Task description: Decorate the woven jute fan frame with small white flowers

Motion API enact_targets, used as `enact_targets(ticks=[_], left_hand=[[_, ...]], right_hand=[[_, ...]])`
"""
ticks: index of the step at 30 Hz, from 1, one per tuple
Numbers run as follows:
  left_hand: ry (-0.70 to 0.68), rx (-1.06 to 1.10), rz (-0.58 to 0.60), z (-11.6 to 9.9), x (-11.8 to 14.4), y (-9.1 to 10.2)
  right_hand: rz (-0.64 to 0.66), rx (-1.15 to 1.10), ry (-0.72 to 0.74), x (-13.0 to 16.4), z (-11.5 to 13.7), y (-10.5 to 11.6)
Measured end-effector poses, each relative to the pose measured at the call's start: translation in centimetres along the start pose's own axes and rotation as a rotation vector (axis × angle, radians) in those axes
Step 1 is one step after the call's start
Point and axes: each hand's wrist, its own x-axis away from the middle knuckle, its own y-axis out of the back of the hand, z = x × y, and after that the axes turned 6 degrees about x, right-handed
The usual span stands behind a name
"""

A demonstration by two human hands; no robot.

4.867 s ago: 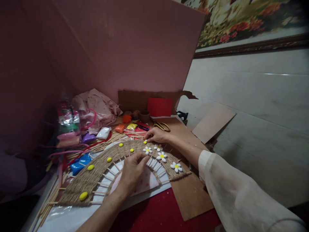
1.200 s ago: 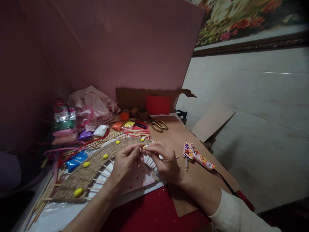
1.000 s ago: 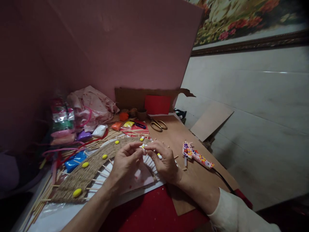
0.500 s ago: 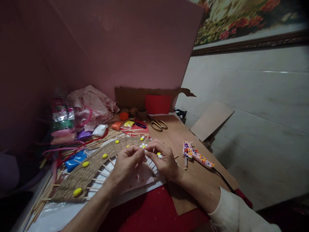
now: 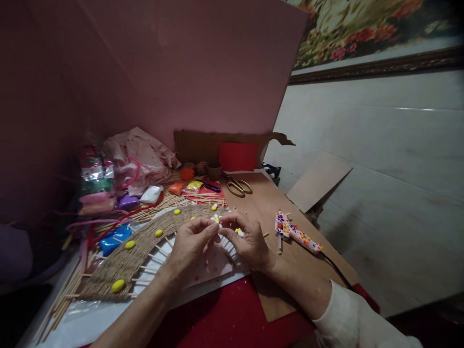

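Observation:
My left hand point(image 5: 190, 246) and my right hand point(image 5: 250, 241) meet fingertip to fingertip over a fan-shaped piece woven from tan cord point(image 5: 145, 246) on thin sticks. Both are closed in a pinch; whatever lies between the fingertips is too small or hidden to name. Just beyond the fingers shows a white-petalled flower point(image 5: 216, 219) with a yellow middle. Yellow ovals, such as a yellow disc point(image 5: 118, 285), dot the woven band. Beside my right hand sits another yellow and white piece point(image 5: 239, 232), partly covered.
On the brown board point(image 5: 261, 193) lie gold-handled scissors point(image 5: 239, 186) and a flower-patterned glue gun point(image 5: 297, 234) with a black cord. Packets of coloured clay, including a blue packet point(image 5: 114, 239) and a white packet point(image 5: 151, 194), sit at the left among loose sticks point(image 5: 60, 299).
The fingertips have shifted very slightly against each other, still pinched together. The whole view has moved a little; the objects on the table have stayed in place.

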Motion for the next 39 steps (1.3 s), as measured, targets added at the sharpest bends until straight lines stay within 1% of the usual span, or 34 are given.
enact_targets(ticks=[4, 6, 8, 9, 11, 13, 15, 18, 20, 24, 28, 35, 39], left_hand=[[-0.006, -0.022, -0.022, 0.1, 0.0, 0.1], [-0.076, -0.112, -0.065, 0.1, -0.1, 0.3], [-0.238, -0.319, -0.122, 0.2, -0.3, 0.8], [-0.326, -0.452, -0.150, 0.2, -0.4, 1.1], [-0.445, -0.698, -0.185, 0.4, -0.6, 1.7], [-0.464, -0.852, -0.190, 0.7, -0.8, 2.1], [-0.448, -0.921, -0.178, 1.0, -0.9, 2.3], [-0.444, -0.951, -0.167, 1.3, -1.1, 2.3], [-0.448, -0.956, -0.168, 1.4, -1.1, 2.3], [-0.438, -0.930, -0.164, 1.4, -1.2, 2.3], [-0.419, -0.937, -0.166, 1.3, -1.1, 2.3], [-0.394, -0.968, -0.154, 1.2, -1.1, 2.1], [-0.399, -0.976, -0.147, 1.2, -1.1, 2.0]], right_hand=[[-0.014, -0.006, 0.016, 0.1, 0.0, -0.1], [-0.018, 0.003, 0.013, -0.1, -0.3, 0.0], [-0.036, 0.044, -0.009, -0.6, -0.8, 0.4], [-0.066, 0.078, -0.032, -1.0, -1.1, 0.6], [-0.069, 0.132, -0.088, -2.0, -2.1, 1.0], [-0.005, 0.199, -0.129, -3.1, -3.2, 1.2], [0.056, 0.284, -0.173, -4.0, -4.2, 1.2], [0.161, 0.420, -0.259, -5.1, -5.5, 0.6], [0.187, 0.447, -0.292, -5.5, -6.0, 0.2], [0.208, 0.486, -0.336, -5.9, -6.5, -0.6], [0.228, 0.515, -0.343, -5.9, -6.5, -1.0], [0.241, 0.549, -0.335, -5.9, -6.2, -1.2], [0.262, 0.539, -0.354, -6.0, -6.3, -1.3]])
